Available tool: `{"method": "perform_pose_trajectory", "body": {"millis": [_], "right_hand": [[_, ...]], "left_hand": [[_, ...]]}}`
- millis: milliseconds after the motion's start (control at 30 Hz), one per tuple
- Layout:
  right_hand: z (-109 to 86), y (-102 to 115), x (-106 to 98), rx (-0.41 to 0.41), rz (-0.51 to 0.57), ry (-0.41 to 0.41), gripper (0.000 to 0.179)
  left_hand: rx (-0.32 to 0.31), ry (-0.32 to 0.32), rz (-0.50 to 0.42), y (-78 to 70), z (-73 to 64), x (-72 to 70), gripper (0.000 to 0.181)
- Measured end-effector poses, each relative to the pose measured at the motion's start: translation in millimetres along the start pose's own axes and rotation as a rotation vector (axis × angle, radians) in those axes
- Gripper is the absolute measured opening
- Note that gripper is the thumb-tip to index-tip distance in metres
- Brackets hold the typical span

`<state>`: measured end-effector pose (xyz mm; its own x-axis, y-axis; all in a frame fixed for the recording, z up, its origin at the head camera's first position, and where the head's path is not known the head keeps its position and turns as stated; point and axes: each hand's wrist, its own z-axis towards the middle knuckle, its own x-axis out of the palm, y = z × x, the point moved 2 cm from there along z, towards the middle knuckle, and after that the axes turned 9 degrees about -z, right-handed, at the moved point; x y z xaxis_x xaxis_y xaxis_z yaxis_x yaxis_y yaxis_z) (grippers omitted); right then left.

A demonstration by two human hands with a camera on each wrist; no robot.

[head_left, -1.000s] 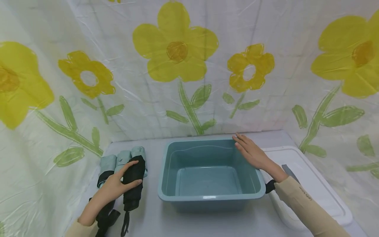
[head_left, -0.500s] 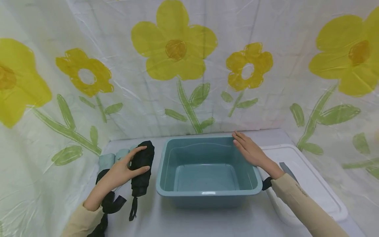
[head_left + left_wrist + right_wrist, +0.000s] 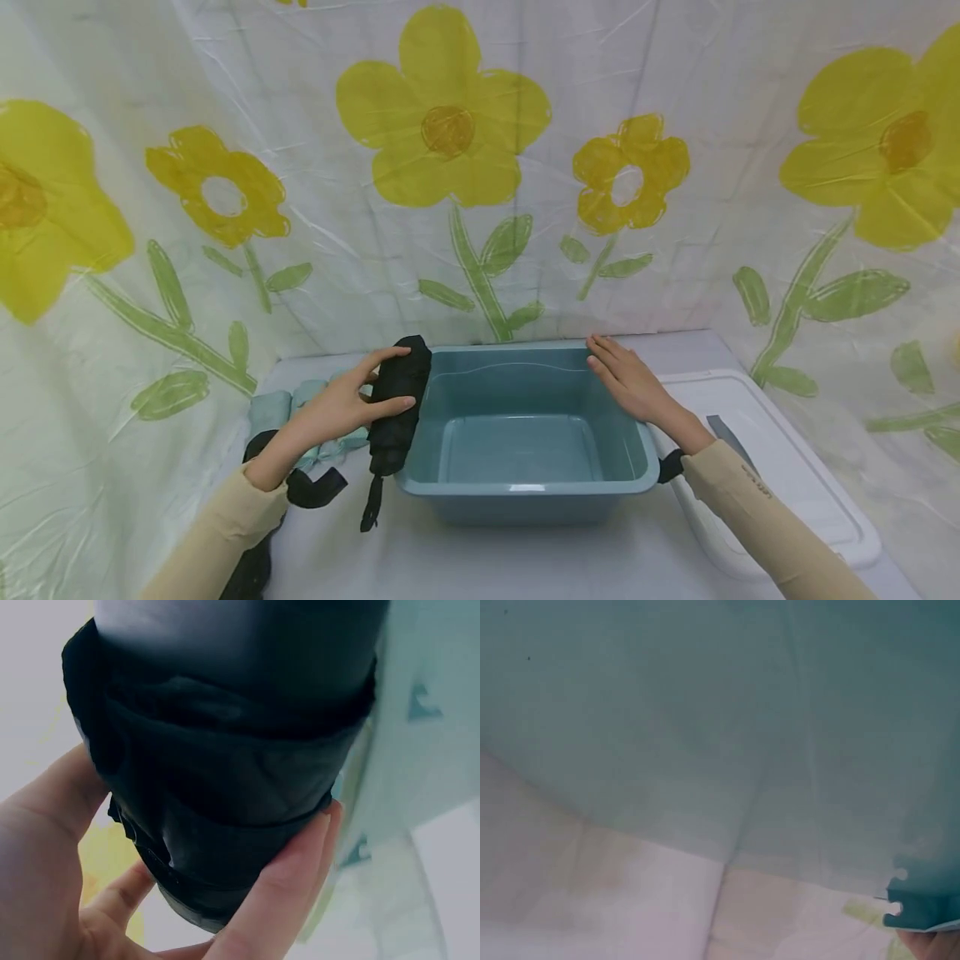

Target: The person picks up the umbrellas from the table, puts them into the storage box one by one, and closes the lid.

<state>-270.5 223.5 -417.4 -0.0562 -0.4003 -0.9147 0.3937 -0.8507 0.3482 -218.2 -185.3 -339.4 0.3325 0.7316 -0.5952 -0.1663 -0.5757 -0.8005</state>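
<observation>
My left hand grips a folded black umbrella, thumb on the near side and fingers round its far end. Its wrist loop dangles toward me. The umbrella overlaps the left rim of a teal plastic bin in the head view. In the left wrist view, thumb and fingers wrap the dark fabric from both sides. My right hand rests on the bin's right rim with its fingers straight. Only a little of that hand shows in the right wrist view, beside the teal wall.
Several light teal rolled bundles lie at the left, partly hidden by my left arm. A dark thing shows beside my left sleeve. A white lid with a grey strip lies at the right. A flowered curtain hangs behind the table.
My left hand has lifted the black umbrella off the teal bundles and carried it right, up to the bin's left rim. My right hand has stayed on the rim.
</observation>
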Motion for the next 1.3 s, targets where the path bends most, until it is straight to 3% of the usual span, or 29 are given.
{"method": "perform_pose_trajectory", "body": {"millis": [267, 633, 967, 1300], "right_hand": [[2.7, 1, -2, 0.018, -0.017, 0.021, 0.057], [4.6, -2, 0, 0.004, 0.021, 0.019, 0.054], [11.1, -3, 0, 0.004, 0.028, 0.029, 0.056], [6.4, -3, 3, 0.014, 0.04, 0.033, 0.057]], "left_hand": [[-0.051, 0.164, -0.219, -10.1, 29.6, 20.4, 0.069], [-0.038, 0.24, -0.305, -19.1, 56.5, 46.5, 0.067], [-0.012, 0.295, -0.361, -25.6, 75.7, 61.0, 0.067], [-0.082, 0.393, -0.492, -30.7, 92.0, 84.5, 0.067]]}}
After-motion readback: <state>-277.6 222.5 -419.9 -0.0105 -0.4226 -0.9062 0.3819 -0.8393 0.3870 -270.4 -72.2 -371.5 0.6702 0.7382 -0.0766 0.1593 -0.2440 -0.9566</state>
